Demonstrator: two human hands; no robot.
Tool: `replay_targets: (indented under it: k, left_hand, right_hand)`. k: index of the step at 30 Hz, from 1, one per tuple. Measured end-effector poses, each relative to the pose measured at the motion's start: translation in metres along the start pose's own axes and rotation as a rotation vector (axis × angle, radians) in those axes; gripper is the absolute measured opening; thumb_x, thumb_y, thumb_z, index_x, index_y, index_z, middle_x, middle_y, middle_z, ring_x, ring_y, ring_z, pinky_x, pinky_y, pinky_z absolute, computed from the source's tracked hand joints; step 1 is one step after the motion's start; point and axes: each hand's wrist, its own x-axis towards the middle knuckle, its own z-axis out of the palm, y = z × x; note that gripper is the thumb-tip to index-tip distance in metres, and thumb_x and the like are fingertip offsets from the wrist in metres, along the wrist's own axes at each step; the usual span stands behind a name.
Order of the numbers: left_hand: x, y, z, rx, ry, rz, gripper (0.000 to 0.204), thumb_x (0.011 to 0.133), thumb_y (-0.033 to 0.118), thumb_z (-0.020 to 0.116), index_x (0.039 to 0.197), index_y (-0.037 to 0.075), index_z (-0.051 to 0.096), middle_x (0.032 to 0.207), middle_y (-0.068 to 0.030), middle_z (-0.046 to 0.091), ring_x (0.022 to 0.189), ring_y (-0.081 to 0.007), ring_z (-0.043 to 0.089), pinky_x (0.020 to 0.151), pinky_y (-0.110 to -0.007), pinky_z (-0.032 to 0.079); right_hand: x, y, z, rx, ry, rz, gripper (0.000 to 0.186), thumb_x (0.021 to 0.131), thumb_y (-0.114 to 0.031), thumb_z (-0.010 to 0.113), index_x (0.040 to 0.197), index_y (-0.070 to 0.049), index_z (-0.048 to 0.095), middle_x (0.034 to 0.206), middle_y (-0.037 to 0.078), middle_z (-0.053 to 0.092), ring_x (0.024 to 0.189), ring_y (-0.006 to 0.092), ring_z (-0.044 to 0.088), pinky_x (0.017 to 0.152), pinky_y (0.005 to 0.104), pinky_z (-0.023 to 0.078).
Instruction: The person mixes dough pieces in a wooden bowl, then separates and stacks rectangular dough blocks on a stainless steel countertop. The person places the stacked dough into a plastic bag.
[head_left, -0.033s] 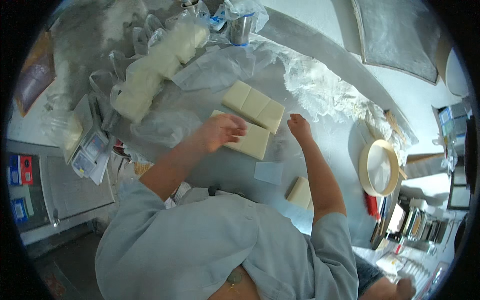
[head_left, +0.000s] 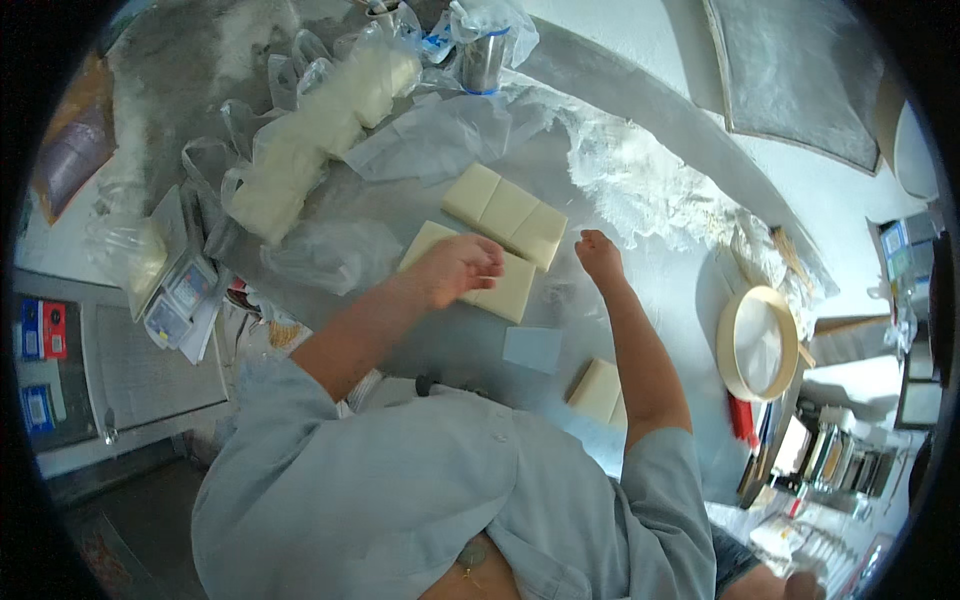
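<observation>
Two rows of pale cream slabs lie on the floured grey table (head_left: pixel 660 300). The far row (head_left: pixel 505 212) has three slabs side by side. My left hand (head_left: pixel 455 268) rests on the near row (head_left: pixel 508 292), its fingers curled over the slab's far edge. To the right of the slabs, my right hand (head_left: pixel 598 255) is closed in a loose fist with nothing in it and touches the table. One more cream slab (head_left: pixel 598 390) lies close to my right elbow, and a pale blue square card (head_left: pixel 532 349) lies beside it.
Clear bags of pale blocks (head_left: pixel 320 130) are piled at the back left, with crumpled plastic wrap (head_left: pixel 440 135) and a metal cup (head_left: pixel 483 62) nearby. A round wooden sieve (head_left: pixel 758 342) sits at the right. Loose flour (head_left: pixel 650 190) lies behind my right hand.
</observation>
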Motion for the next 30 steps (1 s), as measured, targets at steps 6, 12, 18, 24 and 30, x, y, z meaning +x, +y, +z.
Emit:
replay_targets:
  k: [6,12,18,24,30]
  left_hand:
    - [0.104,-0.040,0.029,-0.106,0.485,-0.117,0.022,0.077,0.008,0.051,0.097,0.002,0.047,0.091,-0.0114,0.048,0.069,-0.0212,0.056,0.049,-0.029,0.044]
    - [0.147,-0.030,0.028,-0.072,0.544,-0.277,0.030,0.076,0.012,0.050,0.104,0.003,0.045,0.101,-0.0131,0.048,0.075,-0.0304,0.063,0.037,-0.026,0.037]
    - [0.163,-0.034,0.034,0.080,0.389,-0.418,0.022,0.079,0.019,0.052,0.094,0.003,0.054,0.101,-0.0117,0.055,0.076,-0.0270,0.065,0.045,-0.026,0.039]
    - [0.182,-0.051,0.064,0.180,0.241,-0.428,0.023,0.079,0.024,0.054,0.094,0.006,0.055,0.096,-0.0084,0.055,0.081,-0.0226,0.061,0.054,-0.029,0.041]
    - [0.193,-0.075,0.074,-0.171,0.460,-0.403,0.029,0.080,0.027,0.055,0.103,0.009,0.052,0.097,-0.0077,0.055,0.088,-0.0219,0.057,0.073,-0.040,0.048]
  right_hand:
    - [0.046,0.006,0.019,0.167,-0.089,-0.084,0.048,0.076,-0.028,0.060,0.116,-0.002,0.052,0.115,0.020,0.054,0.107,0.0332,0.052,0.090,0.0369,0.042]
    - [0.078,-0.030,0.046,-0.228,-0.262,-0.103,0.047,0.078,-0.036,0.050,0.111,-0.003,0.055,0.113,0.021,0.054,0.105,0.0358,0.051,0.091,0.0408,0.040]
    - [0.054,0.008,0.025,-0.121,-0.261,0.105,0.049,0.076,-0.038,0.056,0.107,0.000,0.054,0.110,0.020,0.054,0.108,0.0334,0.047,0.093,0.0407,0.037]
    - [0.032,0.066,-0.012,0.009,-0.163,0.401,0.059,0.073,-0.040,0.060,0.112,0.003,0.050,0.112,0.023,0.052,0.110,0.0338,0.046,0.093,0.0416,0.037]
    - [0.036,0.045,-0.028,0.260,-0.226,0.543,0.055,0.070,-0.035,0.068,0.106,0.004,0.055,0.098,0.014,0.058,0.091,0.0290,0.057,0.082,0.0399,0.042]
